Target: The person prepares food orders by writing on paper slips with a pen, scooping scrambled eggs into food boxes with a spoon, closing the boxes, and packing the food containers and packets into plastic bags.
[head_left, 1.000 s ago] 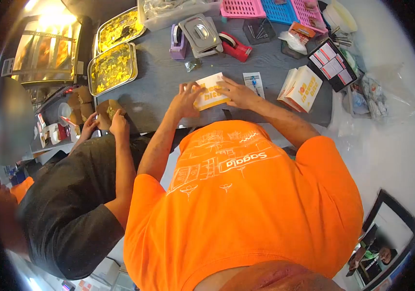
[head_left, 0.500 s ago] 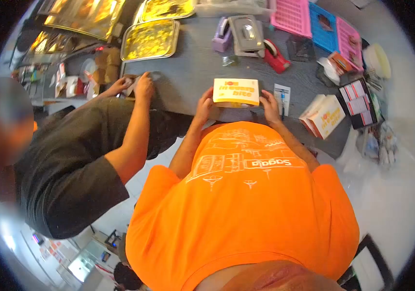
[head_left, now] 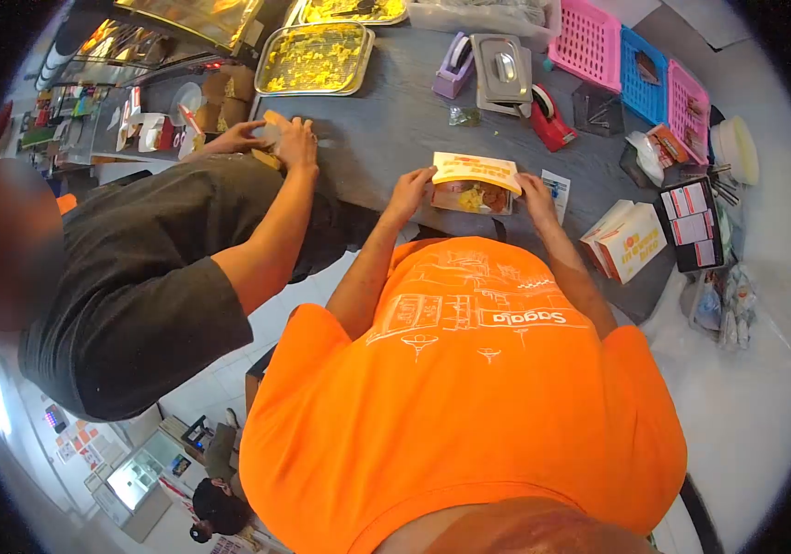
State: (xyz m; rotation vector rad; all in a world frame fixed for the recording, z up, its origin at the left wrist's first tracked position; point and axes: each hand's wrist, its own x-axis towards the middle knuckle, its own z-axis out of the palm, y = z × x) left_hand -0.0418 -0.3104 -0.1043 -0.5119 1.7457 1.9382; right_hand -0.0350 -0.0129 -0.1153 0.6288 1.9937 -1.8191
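Observation:
A white-and-yellow printed cardboard food box (head_left: 476, 170) sits at the near edge of the dark table. Its lid is part-way up, and yellow and brown food (head_left: 478, 198) shows through the front gap. My left hand (head_left: 410, 193) pinches the lid at its left corner. At the opposite corner my right hand (head_left: 536, 198) grips the lid with thumb and fingers. Just right of that hand lies a printed paper slip (head_left: 557, 192), partly covered. Folded printed boxes (head_left: 629, 242) stand farther right.
To my left, a co-worker's hands (head_left: 284, 143) hold something yellowish. Behind are a tray of yellow food (head_left: 317, 60), a purple tape dispenser (head_left: 453, 65), metal lids (head_left: 503, 76) and a red tape dispenser (head_left: 552, 120). Pink (head_left: 585, 42) and blue baskets (head_left: 643, 74) line the back right.
The box lid now tilts up, and the food inside shows at the front. The whole view has shifted slightly. The co-worker's hands now hold a yellowish item.

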